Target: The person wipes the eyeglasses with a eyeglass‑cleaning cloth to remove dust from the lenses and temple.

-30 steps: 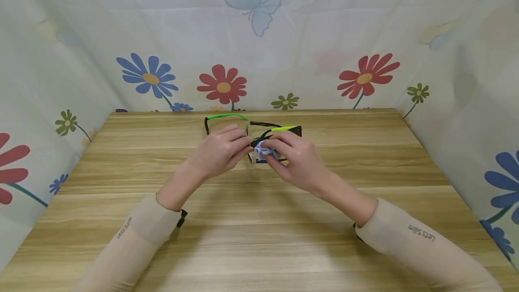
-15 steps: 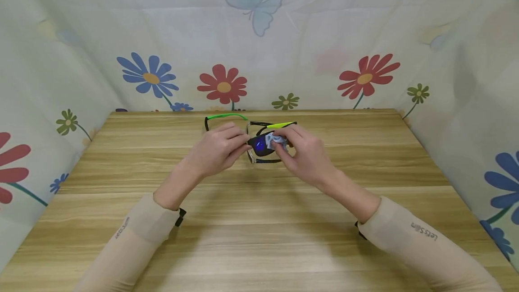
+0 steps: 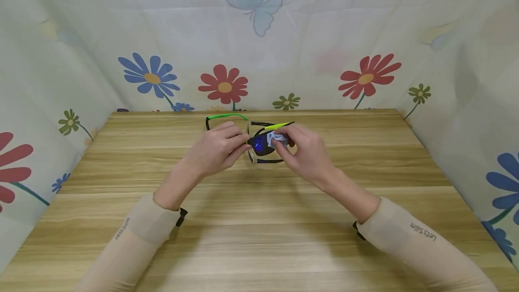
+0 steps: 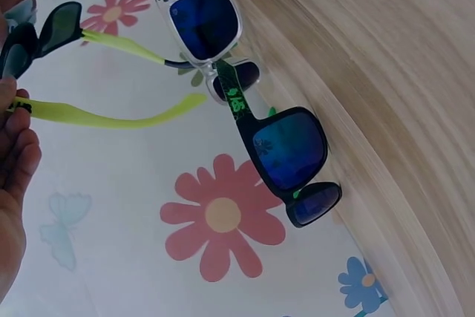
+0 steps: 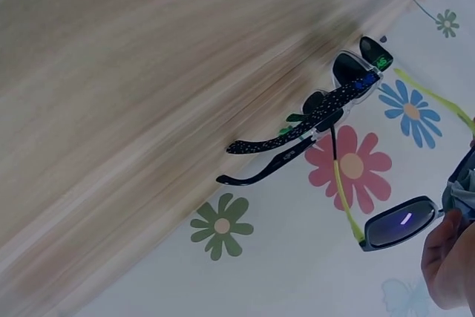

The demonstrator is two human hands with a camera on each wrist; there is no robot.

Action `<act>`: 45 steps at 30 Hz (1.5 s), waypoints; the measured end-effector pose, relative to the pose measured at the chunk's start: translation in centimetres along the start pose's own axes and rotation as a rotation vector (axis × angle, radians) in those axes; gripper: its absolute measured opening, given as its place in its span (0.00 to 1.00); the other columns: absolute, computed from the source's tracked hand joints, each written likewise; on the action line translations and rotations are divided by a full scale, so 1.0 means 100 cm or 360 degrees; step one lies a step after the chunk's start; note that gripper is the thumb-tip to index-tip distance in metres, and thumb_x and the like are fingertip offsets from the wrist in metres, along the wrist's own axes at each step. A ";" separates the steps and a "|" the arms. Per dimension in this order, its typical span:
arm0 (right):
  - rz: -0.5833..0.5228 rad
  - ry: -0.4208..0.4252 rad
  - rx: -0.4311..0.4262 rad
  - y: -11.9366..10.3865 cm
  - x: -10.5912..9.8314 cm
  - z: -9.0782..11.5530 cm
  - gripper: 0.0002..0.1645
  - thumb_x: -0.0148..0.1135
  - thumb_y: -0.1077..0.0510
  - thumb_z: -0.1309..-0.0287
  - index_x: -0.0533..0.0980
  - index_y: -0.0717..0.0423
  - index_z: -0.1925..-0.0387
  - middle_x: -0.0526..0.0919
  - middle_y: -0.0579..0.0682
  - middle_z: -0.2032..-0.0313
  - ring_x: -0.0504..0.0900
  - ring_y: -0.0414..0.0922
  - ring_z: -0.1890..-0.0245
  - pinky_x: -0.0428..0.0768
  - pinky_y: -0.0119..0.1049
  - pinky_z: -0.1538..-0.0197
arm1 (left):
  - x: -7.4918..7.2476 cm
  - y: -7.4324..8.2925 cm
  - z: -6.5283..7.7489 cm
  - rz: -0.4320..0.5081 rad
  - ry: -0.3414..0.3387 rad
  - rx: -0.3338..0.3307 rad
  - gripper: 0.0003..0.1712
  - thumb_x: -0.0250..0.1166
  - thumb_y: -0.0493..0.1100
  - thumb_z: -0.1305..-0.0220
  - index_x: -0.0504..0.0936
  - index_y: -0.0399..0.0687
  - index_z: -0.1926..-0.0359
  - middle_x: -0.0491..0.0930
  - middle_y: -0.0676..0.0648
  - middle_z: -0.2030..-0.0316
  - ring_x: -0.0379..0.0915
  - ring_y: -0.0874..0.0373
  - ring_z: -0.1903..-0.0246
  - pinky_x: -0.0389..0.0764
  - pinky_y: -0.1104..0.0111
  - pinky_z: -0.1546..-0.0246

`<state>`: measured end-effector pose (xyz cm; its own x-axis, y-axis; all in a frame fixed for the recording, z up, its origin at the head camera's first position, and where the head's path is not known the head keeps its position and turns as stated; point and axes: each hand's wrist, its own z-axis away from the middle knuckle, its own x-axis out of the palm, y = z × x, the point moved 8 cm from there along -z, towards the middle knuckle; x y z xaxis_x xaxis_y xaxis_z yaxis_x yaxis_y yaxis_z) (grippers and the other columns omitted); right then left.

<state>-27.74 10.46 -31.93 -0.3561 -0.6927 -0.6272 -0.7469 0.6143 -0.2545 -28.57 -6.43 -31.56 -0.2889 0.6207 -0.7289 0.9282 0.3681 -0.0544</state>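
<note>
My left hand (image 3: 216, 150) pinches the end of dark sunglasses (image 3: 259, 145) near the hinge, with a blue-violet lens facing up. Their yellow-green temples (image 4: 111, 115) stretch away from the hand in the left wrist view. Between thumb and fingers, my right hand (image 3: 310, 154) pinches a crumpled light-blue cloth (image 3: 277, 139) against the other lens, which it mostly covers. The right wrist view shows the uncovered lens (image 5: 401, 223) with a bright glint, and part of the right hand at the edge. The sunglasses are held up above the table.
Clear-framed sunglasses with dark temples (image 3: 267, 161) lie on the wooden table (image 3: 259, 238) just beneath the hands. Black sunglasses with a green temple (image 3: 227, 116) lie to their left, partly behind the left hand. A flowered curtain (image 3: 308, 57) hangs along the back and sides.
The cloth has slid right along the sunglasses, uncovering the blue-violet lens at the left. Over the last half second it shifts only slightly. The left hand keeps its pinch.
</note>
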 end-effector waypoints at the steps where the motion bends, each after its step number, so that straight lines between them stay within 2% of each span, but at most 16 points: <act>1: -0.0005 -0.0002 -0.0007 -0.001 0.000 0.000 0.10 0.73 0.63 0.39 0.81 0.64 0.58 0.84 0.53 0.64 0.78 0.45 0.71 0.78 0.38 0.70 | 0.000 0.000 -0.001 -0.0004 -0.0003 -0.0002 0.09 0.76 0.37 0.39 0.89 0.35 0.61 0.84 0.44 0.67 0.77 0.50 0.64 0.83 0.63 0.59; 7: -0.0052 0.0008 -0.0067 -0.010 0.001 -0.001 0.10 0.73 0.62 0.39 0.83 0.62 0.58 0.85 0.52 0.63 0.78 0.43 0.71 0.77 0.35 0.70 | 0.003 0.003 -0.004 -0.0007 -0.0007 -0.0005 0.10 0.77 0.36 0.42 0.89 0.35 0.61 0.84 0.44 0.67 0.77 0.50 0.64 0.83 0.64 0.59; 13: -0.0089 0.0011 -0.0120 -0.017 0.003 -0.002 0.11 0.75 0.62 0.41 0.84 0.61 0.58 0.85 0.52 0.62 0.80 0.40 0.71 0.80 0.34 0.70 | 0.006 0.005 -0.006 0.0013 -0.0015 0.0010 0.10 0.76 0.36 0.39 0.89 0.34 0.60 0.83 0.44 0.67 0.76 0.51 0.64 0.82 0.64 0.61; 20: -0.0063 0.0015 -0.0201 -0.024 0.004 -0.002 0.12 0.76 0.62 0.43 0.84 0.62 0.58 0.85 0.54 0.61 0.85 0.46 0.65 0.84 0.38 0.69 | 0.007 0.007 -0.007 0.0023 -0.0005 0.0024 0.09 0.76 0.36 0.40 0.88 0.34 0.60 0.82 0.44 0.67 0.76 0.51 0.65 0.81 0.64 0.63; 36: 0.0003 0.0031 -0.0102 -0.014 -0.007 -0.004 0.11 0.75 0.62 0.40 0.84 0.63 0.58 0.85 0.52 0.63 0.79 0.42 0.72 0.80 0.36 0.70 | 0.002 0.003 -0.006 0.0038 0.0025 -0.0010 0.10 0.76 0.36 0.40 0.89 0.34 0.60 0.84 0.43 0.66 0.76 0.51 0.64 0.83 0.64 0.62; 45: 0.0000 0.0097 -0.0015 0.005 -0.021 -0.002 0.10 0.76 0.64 0.42 0.83 0.64 0.60 0.83 0.53 0.66 0.76 0.45 0.74 0.73 0.33 0.72 | -0.004 -0.002 0.000 0.0067 0.0074 -0.0011 0.10 0.77 0.34 0.42 0.88 0.34 0.61 0.84 0.43 0.67 0.77 0.49 0.64 0.83 0.61 0.60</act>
<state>-27.46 12.12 -30.65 -0.3898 -0.7146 -0.5809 -0.7521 0.6110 -0.2470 -28.66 -6.77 -31.29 -0.2602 0.6671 -0.6981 0.9382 0.3457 -0.0194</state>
